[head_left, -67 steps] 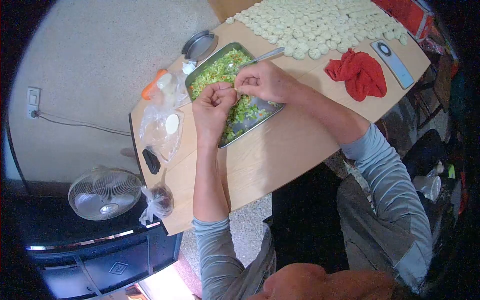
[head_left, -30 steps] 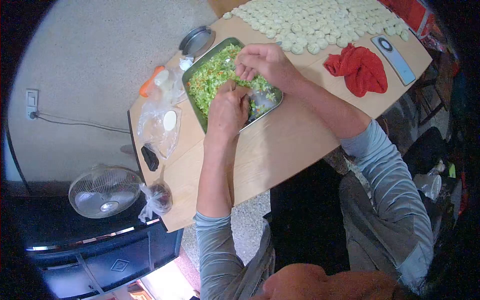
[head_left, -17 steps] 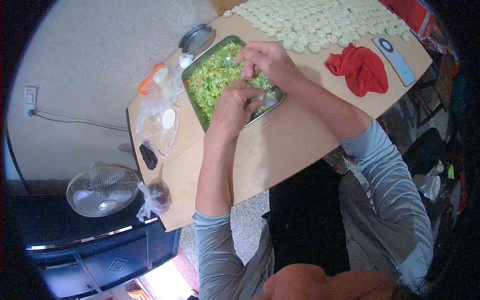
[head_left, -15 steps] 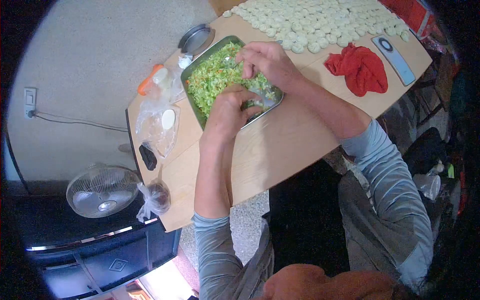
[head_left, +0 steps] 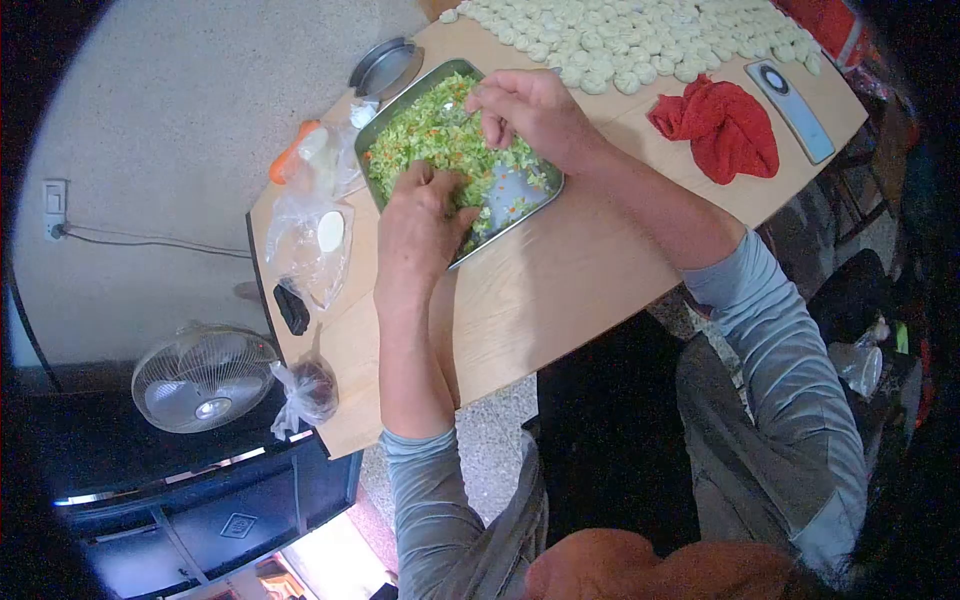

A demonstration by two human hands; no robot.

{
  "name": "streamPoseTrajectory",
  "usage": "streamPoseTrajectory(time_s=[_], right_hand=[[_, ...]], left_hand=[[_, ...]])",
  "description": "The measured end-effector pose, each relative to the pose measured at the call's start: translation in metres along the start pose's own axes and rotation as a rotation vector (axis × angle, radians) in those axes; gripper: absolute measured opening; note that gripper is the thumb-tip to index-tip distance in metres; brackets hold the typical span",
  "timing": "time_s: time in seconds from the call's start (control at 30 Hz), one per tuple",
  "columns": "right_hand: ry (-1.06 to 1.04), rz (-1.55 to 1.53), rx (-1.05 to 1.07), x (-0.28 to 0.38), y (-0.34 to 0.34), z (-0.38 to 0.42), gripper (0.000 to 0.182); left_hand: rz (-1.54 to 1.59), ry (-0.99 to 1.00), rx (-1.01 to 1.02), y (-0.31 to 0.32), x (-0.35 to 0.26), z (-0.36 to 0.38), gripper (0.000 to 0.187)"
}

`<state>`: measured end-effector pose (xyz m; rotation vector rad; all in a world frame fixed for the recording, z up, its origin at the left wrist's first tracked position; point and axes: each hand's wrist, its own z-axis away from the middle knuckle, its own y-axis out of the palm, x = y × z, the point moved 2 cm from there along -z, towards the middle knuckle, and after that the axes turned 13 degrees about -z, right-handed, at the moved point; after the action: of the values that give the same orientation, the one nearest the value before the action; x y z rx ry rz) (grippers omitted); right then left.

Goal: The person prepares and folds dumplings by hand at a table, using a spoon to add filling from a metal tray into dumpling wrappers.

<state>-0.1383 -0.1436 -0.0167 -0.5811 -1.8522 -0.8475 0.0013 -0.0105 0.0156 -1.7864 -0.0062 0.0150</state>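
A rectangular metal tray [head_left: 372, 178] holds finely chopped green vegetables [head_left: 425, 130] with small orange bits. My left hand [head_left: 420, 215] is over the near-left part of the tray, fingertips bent down into the vegetables and thumb apart from the fingers. Over the far right side of the tray is my right hand [head_left: 530, 112], its fingers curled in and drawn together; what is between them, if anything, is hidden. Bare metal of the tray bottom shows right of my left hand, with a few scattered bits on it.
Many dumplings [head_left: 640, 45] cover the far table end. A red cloth [head_left: 720, 130] and a phone [head_left: 790, 108] lie at right. Left of the tray are a round metal pan [head_left: 386, 68], plastic bags [head_left: 308, 250] and a tied bag [head_left: 308, 392]. A fan [head_left: 205, 385] stands beyond the table edge.
My left hand has moved left and toward me, uncovering more of the tray bottom. My right hand stays over the far right side, with its fingers still curled. The view has shifted slightly.
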Motion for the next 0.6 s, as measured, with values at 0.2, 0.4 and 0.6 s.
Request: streamPoseTrajectory(time_s=[0.2,0.4,0.6], right_hand=[[-0.072,-0.04,-0.108,0.007,0.003,0.003,0.024],[-0.118,0.025,-0.119,0.008,0.003,0.004,0.021],[-0.502,0.334,-0.364,0.016,-0.015,-0.006,0.019]], left_hand=[[0.002,-0.038,0.013,-0.001,0.017,0.003,0.02],[0.061,-0.162,-0.262,-0.013,0.035,-0.003,0.015],[0.227,-0.145,-0.296,-0.009,0.046,-0.003,0.019]])
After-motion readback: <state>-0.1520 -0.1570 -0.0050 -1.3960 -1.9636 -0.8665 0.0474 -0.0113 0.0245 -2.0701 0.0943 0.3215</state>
